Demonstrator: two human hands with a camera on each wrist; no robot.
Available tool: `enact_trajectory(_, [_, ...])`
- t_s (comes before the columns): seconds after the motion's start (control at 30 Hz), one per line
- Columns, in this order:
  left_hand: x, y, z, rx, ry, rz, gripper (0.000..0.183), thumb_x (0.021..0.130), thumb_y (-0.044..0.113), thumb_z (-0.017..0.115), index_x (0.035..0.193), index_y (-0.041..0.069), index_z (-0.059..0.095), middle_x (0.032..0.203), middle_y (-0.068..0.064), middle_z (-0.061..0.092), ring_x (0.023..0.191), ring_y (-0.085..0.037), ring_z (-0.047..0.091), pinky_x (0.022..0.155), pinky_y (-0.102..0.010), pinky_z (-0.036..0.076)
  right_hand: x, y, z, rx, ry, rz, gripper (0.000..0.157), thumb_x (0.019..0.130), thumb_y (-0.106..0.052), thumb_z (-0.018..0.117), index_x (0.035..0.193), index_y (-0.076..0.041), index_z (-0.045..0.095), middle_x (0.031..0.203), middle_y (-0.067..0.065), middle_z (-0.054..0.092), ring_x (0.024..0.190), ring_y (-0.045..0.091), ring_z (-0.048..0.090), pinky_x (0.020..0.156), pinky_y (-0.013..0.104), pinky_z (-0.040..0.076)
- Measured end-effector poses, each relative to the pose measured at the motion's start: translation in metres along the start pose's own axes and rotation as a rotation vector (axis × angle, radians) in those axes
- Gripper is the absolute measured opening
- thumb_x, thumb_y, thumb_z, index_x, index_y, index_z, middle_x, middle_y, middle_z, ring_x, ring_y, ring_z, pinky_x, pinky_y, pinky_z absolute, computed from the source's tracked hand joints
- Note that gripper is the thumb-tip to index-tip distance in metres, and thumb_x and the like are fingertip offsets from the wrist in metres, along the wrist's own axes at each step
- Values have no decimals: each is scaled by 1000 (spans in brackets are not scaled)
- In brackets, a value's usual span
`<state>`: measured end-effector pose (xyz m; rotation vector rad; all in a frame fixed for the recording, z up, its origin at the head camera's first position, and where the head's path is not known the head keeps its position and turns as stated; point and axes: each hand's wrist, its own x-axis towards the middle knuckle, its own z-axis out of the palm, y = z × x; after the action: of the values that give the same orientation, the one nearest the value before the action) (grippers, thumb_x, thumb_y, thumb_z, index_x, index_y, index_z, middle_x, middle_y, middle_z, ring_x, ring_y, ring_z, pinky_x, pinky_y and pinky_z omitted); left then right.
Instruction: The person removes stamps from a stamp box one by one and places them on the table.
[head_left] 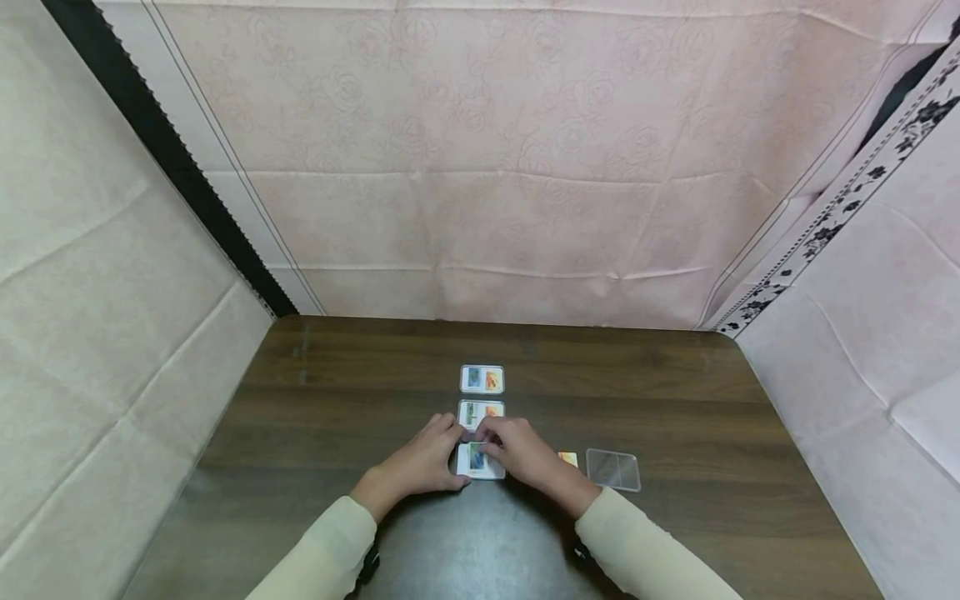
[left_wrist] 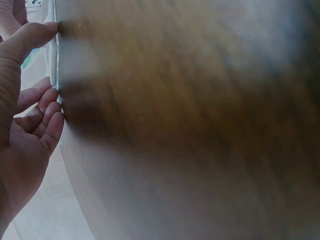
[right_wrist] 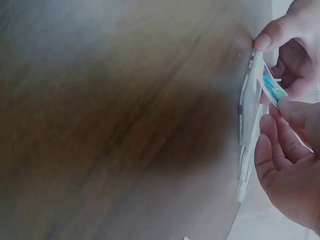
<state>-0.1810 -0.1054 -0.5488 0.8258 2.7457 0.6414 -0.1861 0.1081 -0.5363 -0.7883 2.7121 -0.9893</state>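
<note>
Three flat white cases with clear rims lie in a column on the table in the head view. My left hand (head_left: 422,460) holds the nearest case (head_left: 491,472), thumb at its near edge and fingers toward its far edge. My right hand (head_left: 521,452) pinches a small picture card (right_wrist: 274,90) with blue and green print between thumb and fingers. That card tilts up over the case in the right wrist view. The middle case (head_left: 471,412), partly behind my fingers, and the far case (head_left: 472,389) each bear two small pictures.
Right of my right wrist lies a clear empty case or cover (head_left: 613,469). Beside it an orange-printed card (head_left: 568,457) shows partly past my forearm. The brown wooden table (head_left: 337,392) is bordered by pale cloth hangings (head_left: 480,225) at the back and both sides.
</note>
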Motion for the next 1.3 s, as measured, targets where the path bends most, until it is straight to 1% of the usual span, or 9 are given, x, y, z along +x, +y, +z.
enact_trajectory(0.23, [0,0,1,1,23,10,62,78,41,88,126,9,65,114,1,55,102,-15,45,86,-30,46,-3,1,-8,34,35,-17,4,95,-9,74,96,-12,70,86,-6,68,78,4,60,71,23,52])
enact_trajectory(0.43, [0,0,1,0,25,10,60,78,41,89,122,8,66,114,0,55,103,-15,46,86,-31,47,-8,2,-19,49,44,-6,5,95,-8,73,94,-11,69,85,-6,67,76,6,58,70,23,52])
enact_trajectory(0.63, [0,0,0,-1,18,5,60,78,43,88,121,8,66,115,-2,56,103,-16,46,87,-32,48,-16,7,-28,60,39,37,7,96,-10,73,95,-15,69,83,-8,65,74,6,57,67,22,51])
enact_trajectory(0.77, [0,1,0,-7,16,-4,60,78,42,89,121,8,66,115,-2,56,103,-16,47,88,-33,48,-20,10,-33,60,49,36,8,96,-8,73,94,-15,68,83,-8,66,74,6,58,67,23,52])
enact_trajectory(1.03, [1,0,1,19,33,15,60,77,43,88,120,8,66,114,-2,57,102,-16,47,88,-32,48,-31,18,-46,42,36,76,7,96,-10,73,96,-16,70,85,-9,65,78,7,58,71,23,52])
enact_trajectory(1.13, [1,0,1,20,28,13,60,78,43,88,121,8,66,114,-2,57,103,-16,47,88,-32,48,-35,22,-49,35,33,75,6,96,-11,74,97,-15,69,86,-9,66,79,7,59,72,23,53])
enact_trajectory(1.3, [0,1,-1,15,20,8,60,78,43,88,122,8,66,115,-2,57,104,-16,47,88,-33,48,-41,29,-52,35,7,88,8,96,-11,73,97,-17,69,86,-10,65,78,6,58,71,23,52])
